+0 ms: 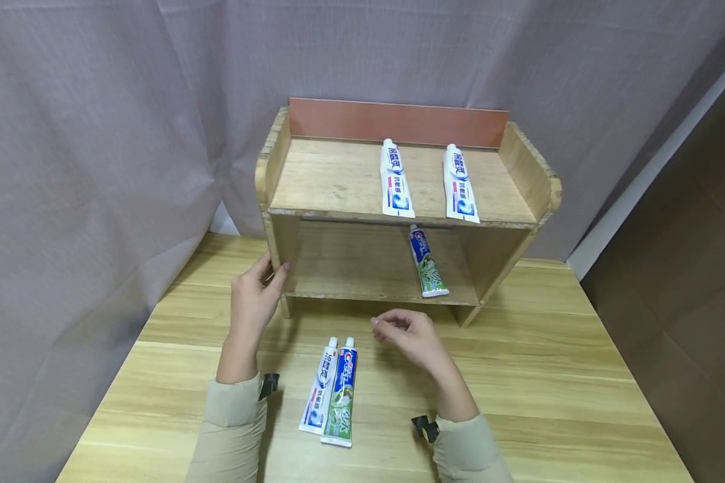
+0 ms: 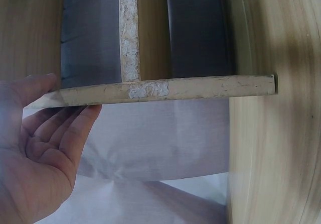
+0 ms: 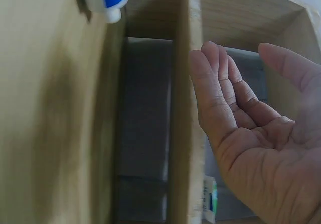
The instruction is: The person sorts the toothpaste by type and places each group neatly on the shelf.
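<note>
My left hand (image 1: 255, 295) grips the front edge of the left side panel of a small two-tier wooden shelf (image 1: 338, 178). In the left wrist view its thumb lies on one face of the panel (image 2: 200, 87) and the fingers on the other. Before the lower shelf board, my right hand (image 1: 413, 339) hovers with loosely bent fingers, holding nothing. To its left, a white toothpaste tube (image 1: 318, 396) and a blue-green toothpaste tube (image 1: 341, 396) lie side by side on the table, caps toward the shelf.
Two white toothpaste tubes (image 1: 396, 180) lie on the upper board, caps to the back. One blue-green toothpaste tube (image 1: 428, 263) lies on the lower board, toward its right end. A grey curtain (image 1: 127, 121) hangs behind the wooden table (image 1: 549, 382).
</note>
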Action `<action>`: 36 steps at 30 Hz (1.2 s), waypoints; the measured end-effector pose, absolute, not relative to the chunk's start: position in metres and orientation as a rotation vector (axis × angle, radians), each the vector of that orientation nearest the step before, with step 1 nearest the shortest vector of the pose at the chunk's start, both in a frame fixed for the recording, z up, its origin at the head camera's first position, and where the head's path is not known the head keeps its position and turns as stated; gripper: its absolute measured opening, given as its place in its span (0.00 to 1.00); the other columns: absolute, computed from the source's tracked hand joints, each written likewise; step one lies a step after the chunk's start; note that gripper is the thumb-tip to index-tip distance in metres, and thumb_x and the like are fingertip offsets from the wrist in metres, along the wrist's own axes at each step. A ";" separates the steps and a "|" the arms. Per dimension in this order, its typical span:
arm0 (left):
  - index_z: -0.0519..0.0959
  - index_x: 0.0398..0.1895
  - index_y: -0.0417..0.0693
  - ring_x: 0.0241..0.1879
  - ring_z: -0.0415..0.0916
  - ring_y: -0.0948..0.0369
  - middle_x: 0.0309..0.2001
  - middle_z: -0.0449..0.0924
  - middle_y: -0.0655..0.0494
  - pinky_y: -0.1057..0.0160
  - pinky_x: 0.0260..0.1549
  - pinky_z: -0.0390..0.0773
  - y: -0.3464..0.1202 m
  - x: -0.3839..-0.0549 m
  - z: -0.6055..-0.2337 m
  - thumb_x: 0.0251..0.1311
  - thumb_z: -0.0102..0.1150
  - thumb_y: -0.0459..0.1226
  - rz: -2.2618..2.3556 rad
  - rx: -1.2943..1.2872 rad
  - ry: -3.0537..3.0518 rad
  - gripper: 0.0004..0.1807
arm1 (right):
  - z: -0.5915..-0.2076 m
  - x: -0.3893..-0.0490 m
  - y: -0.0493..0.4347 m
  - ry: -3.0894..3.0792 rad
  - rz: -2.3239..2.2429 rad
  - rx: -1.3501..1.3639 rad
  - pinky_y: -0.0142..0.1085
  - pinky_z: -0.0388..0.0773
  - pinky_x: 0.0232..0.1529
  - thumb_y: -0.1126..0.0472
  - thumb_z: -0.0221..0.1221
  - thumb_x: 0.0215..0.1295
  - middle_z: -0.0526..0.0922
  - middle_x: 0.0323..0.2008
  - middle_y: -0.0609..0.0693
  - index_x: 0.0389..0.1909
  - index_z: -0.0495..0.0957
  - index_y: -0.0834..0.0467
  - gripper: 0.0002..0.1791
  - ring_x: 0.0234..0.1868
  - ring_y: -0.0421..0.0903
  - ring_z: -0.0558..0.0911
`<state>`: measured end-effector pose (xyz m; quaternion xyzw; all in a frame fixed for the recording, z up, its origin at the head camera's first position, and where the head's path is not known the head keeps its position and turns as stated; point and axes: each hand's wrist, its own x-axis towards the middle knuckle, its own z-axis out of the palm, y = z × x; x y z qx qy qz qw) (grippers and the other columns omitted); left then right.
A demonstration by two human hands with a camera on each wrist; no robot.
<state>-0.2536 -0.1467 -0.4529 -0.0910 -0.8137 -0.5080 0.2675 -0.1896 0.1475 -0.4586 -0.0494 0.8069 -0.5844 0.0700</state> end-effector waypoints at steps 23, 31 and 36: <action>0.81 0.59 0.44 0.50 0.84 0.47 0.52 0.84 0.42 0.58 0.45 0.87 -0.147 -0.254 -0.452 0.68 0.62 0.37 -1.372 -0.239 -2.195 0.18 | -0.511 -0.181 0.138 2.488 -1.417 -0.233 0.36 0.86 0.33 0.55 0.64 0.67 0.86 0.32 0.51 0.39 0.86 0.60 0.11 0.31 0.48 0.83; 0.81 0.59 0.43 0.50 0.84 0.47 0.51 0.84 0.41 0.56 0.45 0.87 -0.146 -0.253 -0.453 0.68 0.62 0.37 -1.363 -0.241 -2.195 0.18 | -0.516 -0.179 0.131 2.423 -1.362 -0.208 0.34 0.83 0.29 0.49 0.67 0.64 0.84 0.28 0.50 0.38 0.86 0.60 0.16 0.28 0.45 0.81; 0.81 0.59 0.44 0.51 0.83 0.47 0.52 0.83 0.40 0.57 0.46 0.87 -0.145 -0.252 -0.452 0.68 0.63 0.37 -1.378 -0.231 -2.191 0.18 | -0.515 -0.175 0.127 2.397 -1.354 -0.205 0.36 0.86 0.32 0.50 0.69 0.62 0.85 0.28 0.50 0.36 0.85 0.61 0.16 0.30 0.46 0.83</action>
